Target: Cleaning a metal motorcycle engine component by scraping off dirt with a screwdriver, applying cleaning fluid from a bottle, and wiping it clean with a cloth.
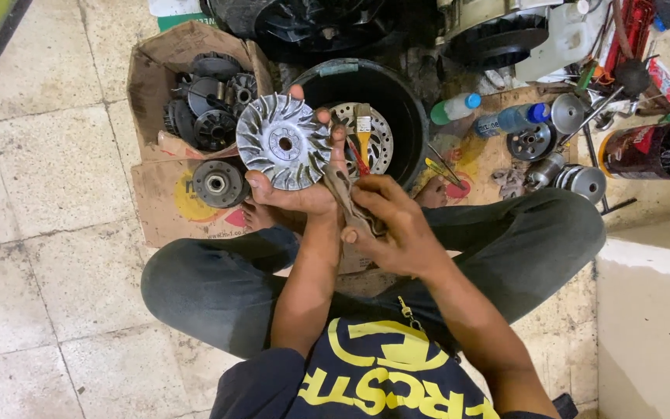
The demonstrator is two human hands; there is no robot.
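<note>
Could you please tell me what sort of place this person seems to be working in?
Probably a small motorbike repair workshop: the left hand holds a finned metal pulley, with a cardboard box of black parts and a black tub nearby.

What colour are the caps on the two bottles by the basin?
Both caps are blue, seen in the head view.

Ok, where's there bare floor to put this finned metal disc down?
The tiled floor left of the cardboard box and flattened cardboard is bare. It is crowded ahead: the black bucket, plastic bottles and loose metal parts. The left hand holds the finned disc; the right hand grips a rag.
</note>
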